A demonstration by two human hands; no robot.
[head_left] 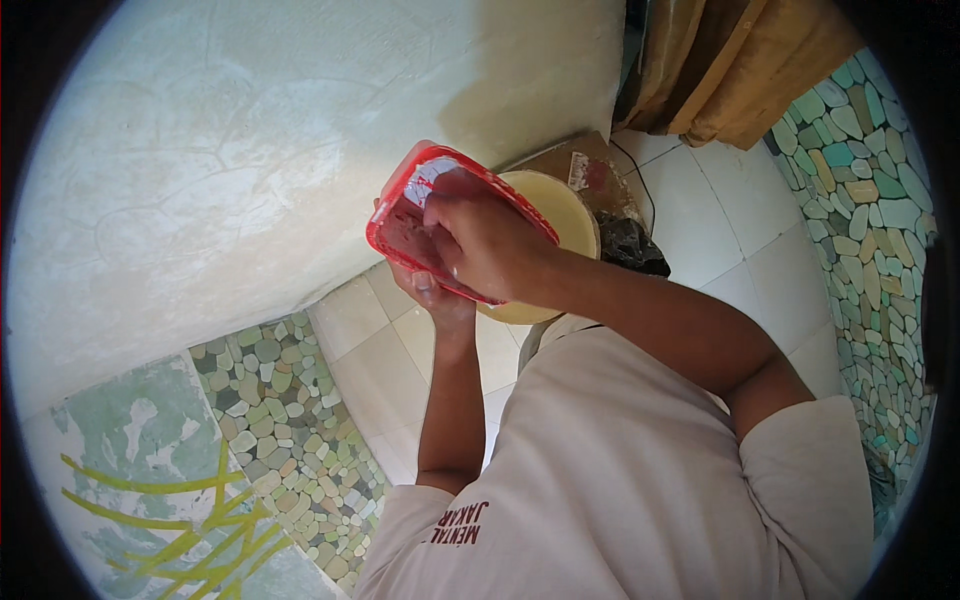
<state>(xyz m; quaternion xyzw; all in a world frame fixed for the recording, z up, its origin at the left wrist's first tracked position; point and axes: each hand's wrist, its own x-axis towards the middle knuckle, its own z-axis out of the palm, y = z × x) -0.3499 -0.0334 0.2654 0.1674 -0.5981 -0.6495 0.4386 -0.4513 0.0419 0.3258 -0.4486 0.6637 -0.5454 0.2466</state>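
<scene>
While the left hand grips the red tray by its lower edge, with the thumb over the rim and the other fingers mostly hidden under it, the right hand reaches inside with bent fingers. I cannot tell whether this right hand also holds something, because the fingertips are partly hidden. The tray is held tilted in the air, its open side turned toward the person, and white material covers a part of its far inner end and marks the rim. Behind and below the tray stands the cream bucket; in this view the right edge of the tray covers the left part of the bucket's round mouth, but whether the two touch I cannot say. On the left side, the pale wall limits the room, and the tray's left edge appears before it. At the bucket's far side lies a brown cardboard piece, and just beside the bucket, on the right, is a black plastic bag. More room is on the right, where the tiled floor spreads up to a band of green pebbles, while the brown curtain hangs at the upper border.
</scene>
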